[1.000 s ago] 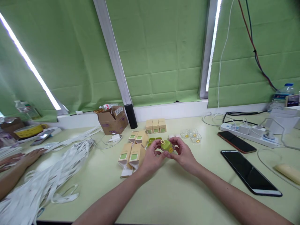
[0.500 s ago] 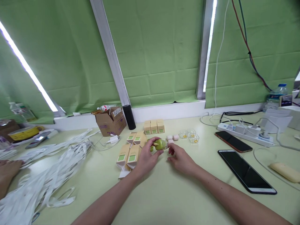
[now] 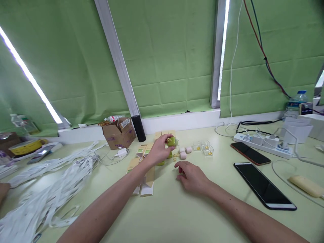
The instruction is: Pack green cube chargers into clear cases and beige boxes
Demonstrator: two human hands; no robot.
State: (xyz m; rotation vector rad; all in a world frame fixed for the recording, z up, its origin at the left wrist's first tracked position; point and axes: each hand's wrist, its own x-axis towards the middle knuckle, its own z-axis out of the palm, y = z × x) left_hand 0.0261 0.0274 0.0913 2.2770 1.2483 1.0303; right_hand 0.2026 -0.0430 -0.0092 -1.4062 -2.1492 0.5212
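My left hand (image 3: 160, 148) pinches a small rounded green case (image 3: 171, 141) with a light cord or loop on it, lifted over the table. What lies behind the case is partly hidden. More green pieces (image 3: 161, 163) lie under and beside this hand. My right hand (image 3: 192, 176) is low over the table, its fingers loosely curled with a gap between thumb and index finger; nothing shows in it. In front of it are a few small gold-coloured pieces (image 3: 174, 157) and pale pink rounded blocks (image 3: 183, 155). Small beige card boxes (image 3: 149, 177) lie left, partly behind my left forearm.
Clear little cups (image 3: 208, 152) with yellow bits stand right of the pink blocks. Farther right are two phones (image 3: 264, 185) and a power strip (image 3: 263, 143). White straps (image 3: 55, 189) pile up left. A cardboard box (image 3: 120, 135) and black cylinder (image 3: 138, 129) stand behind.
My left hand has moved up and away with the green case, uncovering small gold pieces. My right hand has drawn back from the case towards me.
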